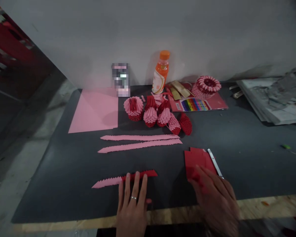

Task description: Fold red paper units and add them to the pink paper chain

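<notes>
My left hand (134, 200) lies flat with fingers stretched over a zigzag strip of folded paper (107, 182), pink on the left and red on the right. A ring is on one finger. My right hand (214, 194), blurred by motion, is over a stack of red paper (201, 158); its fingers are closed on a small red paper piece (198, 177), partly hidden. Beside the stack lies a slim silver cutter-like tool (215, 163). Farther back, two pink folded strips, an upper one (138, 137) and a lower one (139, 145), lie side by side.
Behind stand folded-paper pieces in pink and red (150, 113), an orange bottle (160, 74) and a pixelated phone-like item (121, 80). A pink sheet (96, 112) lies left; a red packet (212, 105) bears a round paper piece (206, 86). Newspapers (268, 102) lie right.
</notes>
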Demonstrator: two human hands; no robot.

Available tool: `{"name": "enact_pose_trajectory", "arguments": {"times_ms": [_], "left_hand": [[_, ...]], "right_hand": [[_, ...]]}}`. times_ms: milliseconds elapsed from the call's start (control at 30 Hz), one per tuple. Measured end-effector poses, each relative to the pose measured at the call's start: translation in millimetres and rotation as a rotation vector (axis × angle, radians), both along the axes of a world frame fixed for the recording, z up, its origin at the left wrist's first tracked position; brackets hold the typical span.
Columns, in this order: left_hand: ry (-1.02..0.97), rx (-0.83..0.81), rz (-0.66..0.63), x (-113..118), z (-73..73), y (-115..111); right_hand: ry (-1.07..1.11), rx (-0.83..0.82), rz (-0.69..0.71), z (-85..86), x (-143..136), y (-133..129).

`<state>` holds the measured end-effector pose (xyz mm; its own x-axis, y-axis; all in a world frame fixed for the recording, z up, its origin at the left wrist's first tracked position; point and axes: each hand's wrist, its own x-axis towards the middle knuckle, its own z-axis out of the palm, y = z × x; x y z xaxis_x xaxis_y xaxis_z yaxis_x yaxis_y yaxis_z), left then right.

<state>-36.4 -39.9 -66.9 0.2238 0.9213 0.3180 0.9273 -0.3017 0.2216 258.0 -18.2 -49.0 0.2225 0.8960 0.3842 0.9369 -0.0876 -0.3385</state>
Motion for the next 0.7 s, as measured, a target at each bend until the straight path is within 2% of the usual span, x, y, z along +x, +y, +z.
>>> {"name": "enact_pose_trajectory", "arguments": {"times_ms": [100, 200, 300, 400, 467, 533, 567, 633, 700], "left_hand": [[-0.011, -0.033, 0.010, -3.6, -5.4, 0.2], [-0.016, -0.012, -0.014, -6.4, -4.6, 16.7], [-0.025, 0.047, -0.029, -8.9, 3.6, 29.4], [-0.161, 0.092, -0.021, -10.5, 13.1, 28.3], [-0.372, 0.026, -0.021, -10.5, 16.4, 22.8], [-0.600, -0.069, -0.049, -10.1, 17.0, 17.1], [-0.684, -0.102, -0.068, -10.1, 16.6, 14.7], [-0.777, -0.099, -0.082, -11.6, 15.6, 11.7], [-0.799, -0.081, -0.060, -14.8, 15.3, 10.7]], "right_hand": [[-0.134, -0.014, 0.046, -13.0, 24.0, -7.4], [-0.132, 0.011, 0.104, -20.2, 28.4, -6.6], [-0.108, 0.116, 0.084, -11.7, 20.4, -3.8], [0.047, 0.160, 0.120, 9.5, 4.0, -1.0], [0.227, 0.105, 0.335, 24.7, -10.7, 3.7], [0.425, 0.057, 0.673, 36.4, -25.6, 11.4], [0.496, 0.059, 0.763, 40.3, -31.9, 15.7], [0.569, 0.041, 0.871, 43.5, -40.6, 22.6], [0.580, 0.051, 0.862, 41.0, -44.4, 24.5]]}}
